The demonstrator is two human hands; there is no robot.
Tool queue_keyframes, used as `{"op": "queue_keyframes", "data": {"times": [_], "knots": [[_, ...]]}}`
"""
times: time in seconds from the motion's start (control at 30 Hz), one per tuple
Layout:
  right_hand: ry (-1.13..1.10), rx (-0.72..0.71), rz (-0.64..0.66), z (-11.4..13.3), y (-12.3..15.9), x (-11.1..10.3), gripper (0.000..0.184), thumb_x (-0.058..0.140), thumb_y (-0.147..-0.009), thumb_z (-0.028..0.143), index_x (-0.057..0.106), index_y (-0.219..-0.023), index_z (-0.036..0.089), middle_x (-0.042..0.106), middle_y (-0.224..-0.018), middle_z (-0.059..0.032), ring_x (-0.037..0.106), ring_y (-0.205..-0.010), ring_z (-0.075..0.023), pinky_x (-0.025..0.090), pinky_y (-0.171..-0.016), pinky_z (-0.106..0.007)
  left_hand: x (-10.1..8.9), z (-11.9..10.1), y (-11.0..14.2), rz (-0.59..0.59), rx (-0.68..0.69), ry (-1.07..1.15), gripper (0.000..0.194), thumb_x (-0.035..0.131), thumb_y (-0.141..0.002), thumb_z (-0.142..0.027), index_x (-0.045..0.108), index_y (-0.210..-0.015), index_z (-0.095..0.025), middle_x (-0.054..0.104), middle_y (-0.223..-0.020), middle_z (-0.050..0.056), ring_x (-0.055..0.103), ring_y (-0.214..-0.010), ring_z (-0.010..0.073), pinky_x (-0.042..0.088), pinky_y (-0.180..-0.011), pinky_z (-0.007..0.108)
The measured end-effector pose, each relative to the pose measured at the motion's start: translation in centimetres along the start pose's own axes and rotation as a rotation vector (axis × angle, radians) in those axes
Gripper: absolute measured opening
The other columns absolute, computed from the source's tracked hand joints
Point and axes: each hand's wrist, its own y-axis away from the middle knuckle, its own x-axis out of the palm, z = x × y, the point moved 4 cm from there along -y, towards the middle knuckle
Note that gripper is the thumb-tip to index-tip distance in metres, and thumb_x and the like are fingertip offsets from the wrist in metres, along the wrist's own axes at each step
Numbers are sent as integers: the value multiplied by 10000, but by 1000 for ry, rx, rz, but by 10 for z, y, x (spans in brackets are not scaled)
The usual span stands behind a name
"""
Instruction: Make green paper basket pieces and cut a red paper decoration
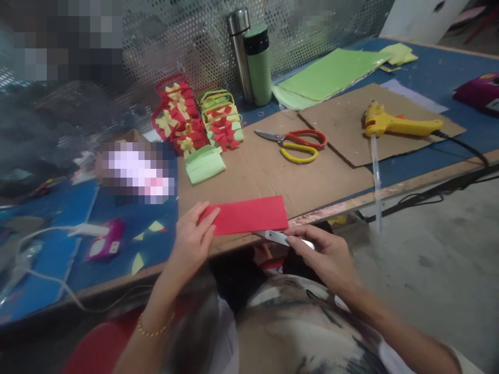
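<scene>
R hand [331, 252] pinches the handle of a small pale knife [276, 237] btwn thumb & fingers; the red paper [249, 215] lies at approx 10 o'clock from that grip, on the cardboard [319, 184] at the table's near edge. Paper's long axis runs 9 to 3, right end tipped a touch toward 2. Handle runs roughly 4 to 10 — so blade meets the near long edge at a shallow angle, almost in line w/ it. Can't tell if the tip is under the sheet, btwn layers or just against the edge.

L hand [197, 228] is the nearer one: fingers a bit spread, laid on the paper's 9 o'clock end, pressing rather than pinching AFAICT; thumb's position unclear. R fingertips sit just off the near R corner, apart from the paper. Scissors [300, 145] lie at approx 1 o'clock from the paper, well clear.
</scene>
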Motion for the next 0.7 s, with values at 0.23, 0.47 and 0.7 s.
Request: {"op": "queue_keyframes", "data": {"times": [0.23, 0.47, 0.7], "knots": [[60, -38, 2, 2, 0, 1, 198, 618, -876, 335, 762, -814, 215, 731, -693, -3, 657, -619, -162, 527, -589, -251, -8, -9, -23, 79, 82, 83, 316, 516, -1001, -222, 719, -1243, -215, 614, -1042, 106, 587, -984, 241, 484, -869, 423], [93, -114, 8, 8, 1, 8, 210, 580, -899, 274, 773, -840, 217, 751, -728, 2, 661, -623, -147, 522, -588, -229, 1, -2, -29, 152, 188, 185, 424, 419, -1011, -128, 691, -1314, -249, 474, -802, 10, 475, -781, 169, 375, -731, 324], [153, -138, 44, 6, 1, 5, 230, 567, -918, 285, 754, -802, 217, 710, -671, 5, 610, -569, -136, 492, -550, -226, 3, -3, -26, 139, 171, 211, 414, 418, -1021, -135, 691, -1313, -241, 462, -789, 5, 471, -778, 166, 354, -726, 327]]}}
